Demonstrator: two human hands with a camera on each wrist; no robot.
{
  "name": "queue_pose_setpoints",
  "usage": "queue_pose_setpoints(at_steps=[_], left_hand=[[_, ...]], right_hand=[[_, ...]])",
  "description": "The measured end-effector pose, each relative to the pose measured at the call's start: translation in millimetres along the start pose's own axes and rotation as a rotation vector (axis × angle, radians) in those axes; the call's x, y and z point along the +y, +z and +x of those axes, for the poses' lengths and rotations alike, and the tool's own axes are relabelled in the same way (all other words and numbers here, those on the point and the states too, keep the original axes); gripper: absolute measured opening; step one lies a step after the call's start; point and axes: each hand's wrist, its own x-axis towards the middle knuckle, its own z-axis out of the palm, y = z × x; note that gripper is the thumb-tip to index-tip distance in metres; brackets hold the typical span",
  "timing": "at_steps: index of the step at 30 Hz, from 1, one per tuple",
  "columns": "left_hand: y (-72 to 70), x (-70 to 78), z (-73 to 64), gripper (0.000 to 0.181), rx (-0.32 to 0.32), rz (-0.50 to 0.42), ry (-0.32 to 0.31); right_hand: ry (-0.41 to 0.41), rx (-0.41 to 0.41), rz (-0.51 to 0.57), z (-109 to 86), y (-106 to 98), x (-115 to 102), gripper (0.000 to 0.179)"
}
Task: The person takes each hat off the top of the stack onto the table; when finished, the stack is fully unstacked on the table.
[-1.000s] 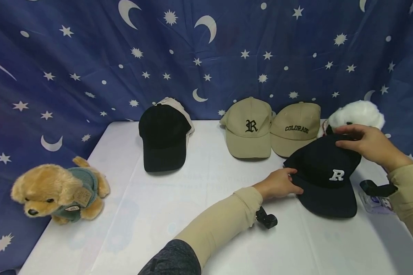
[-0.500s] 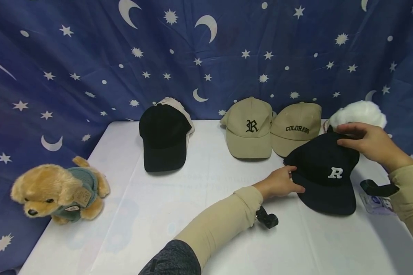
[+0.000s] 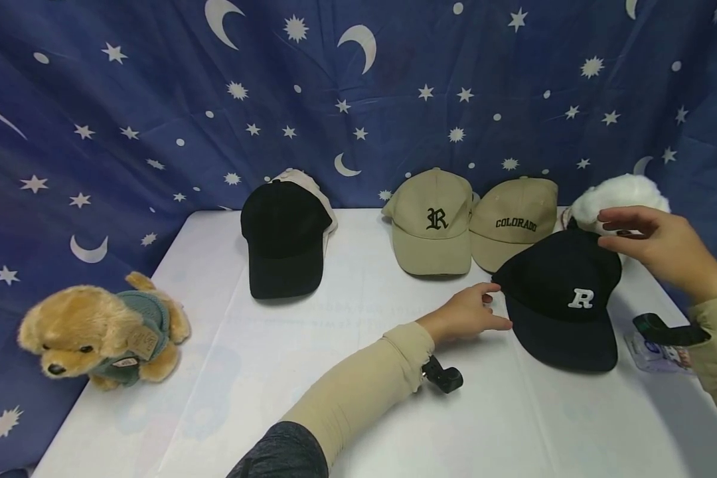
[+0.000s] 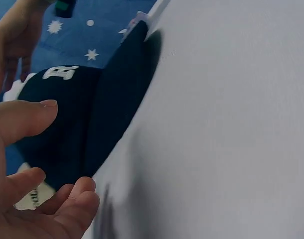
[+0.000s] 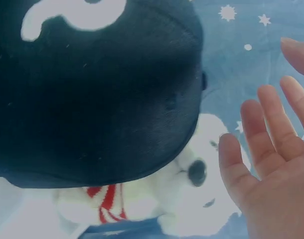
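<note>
A dark navy cap (image 3: 556, 285) with a white letter R stands at the right of the white table, its brim toward me. Left of it is my left hand (image 3: 463, 313), thumb and fingers spread beside the brim and holding nothing. In the left wrist view a gap shows between that thumb (image 4: 35, 119) and the fingers. My right hand (image 3: 672, 249) hovers at the cap's upper right, its fingers relaxed and apart from the crown. The right wrist view shows its palm beside the cap (image 5: 102, 109). Partly hidden behind cap and hand is a white plush toy (image 3: 618, 196).
Two beige caps stand at the back: one with a dark R (image 3: 433, 219), one reading COLORADO (image 3: 516, 212). Further left, a black cap (image 3: 287, 232) overlaps a pale cap (image 3: 311, 186). A plush dog (image 3: 101, 332) sits far left. A small purple package (image 3: 657, 352) lies right of the navy cap.
Both hands have let go of the navy cap: the left has drawn back to the left, the right has lifted off to the right. The cap shifted slightly back beforehand.
</note>
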Motion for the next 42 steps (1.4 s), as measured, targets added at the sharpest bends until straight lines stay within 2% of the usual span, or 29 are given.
queue_pose_setpoints(at_steps=[4, 8, 15, 21, 30, 42], left_hand=[[-18.8, -2.0, -10.4, 0.071, -0.002, 0.002, 0.026], [-37.1, -0.7, -21.4, 0.072, 0.023, 0.018, 0.033], [-65.0, -6.1, -44.0, 0.074, 0.078, 0.015, 0.033], [-85.6, -19.2, -68.0, 0.074, 0.117, 0.063, 0.046], [-123.5, -35.0, -99.1, 0.071, 0.207, 0.066, 0.081], [-168.2, -61.6, -134.4, 0.069, 0.346, 0.002, 0.103]], right_hand=[[-0.021, 0.002, -0.014, -3.7, -1.1, -6.0, 0.043], [-0.068, -0.024, 0.038, -10.0, 3.8, -14.4, 0.044], [-0.148, -0.096, 0.218, -13.9, 28.5, -30.9, 0.048], [-0.266, -0.150, 0.254, -11.8, 46.4, -44.9, 0.052], [-0.311, -0.190, 0.231, -10.7, 76.3, -75.4, 0.049], [-0.339, -0.256, 0.369, 1.1, 122.1, -96.4, 0.048]])
